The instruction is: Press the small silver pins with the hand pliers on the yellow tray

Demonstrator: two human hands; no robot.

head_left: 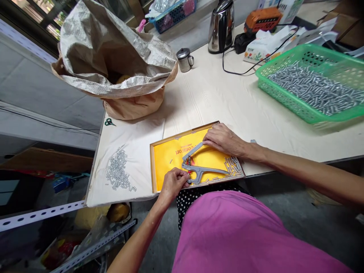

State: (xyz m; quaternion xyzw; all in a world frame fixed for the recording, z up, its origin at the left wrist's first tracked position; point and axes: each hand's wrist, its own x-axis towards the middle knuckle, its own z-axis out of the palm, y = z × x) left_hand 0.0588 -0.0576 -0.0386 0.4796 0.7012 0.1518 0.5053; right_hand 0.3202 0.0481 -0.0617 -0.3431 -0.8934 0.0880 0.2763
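Observation:
My right hand (224, 139) closes round the upper handle of grey hand pliers (200, 170) with a dark spring, like snap-fastener pliers; the handles are spread apart. My left hand (174, 184) has its thumb and fingertips pinched together at the jaw end of the pliers; what they hold is too small and hidden to tell. A small red part shows by the jaw. Both hands are over a shallow tray (152, 167) with a yellow lining printed with red letters. Small silver metal pins (231, 166) lie bunched in its right corner and along its near edge.
A pile of silver pins (118, 168) lies on white cloth to the left, near green-handled scissors (109, 122). Behind stand a large open sack (133, 100), a metal cup (184, 60) and a kettle (221, 28). A green basket (284, 100) of metal pins stands at right.

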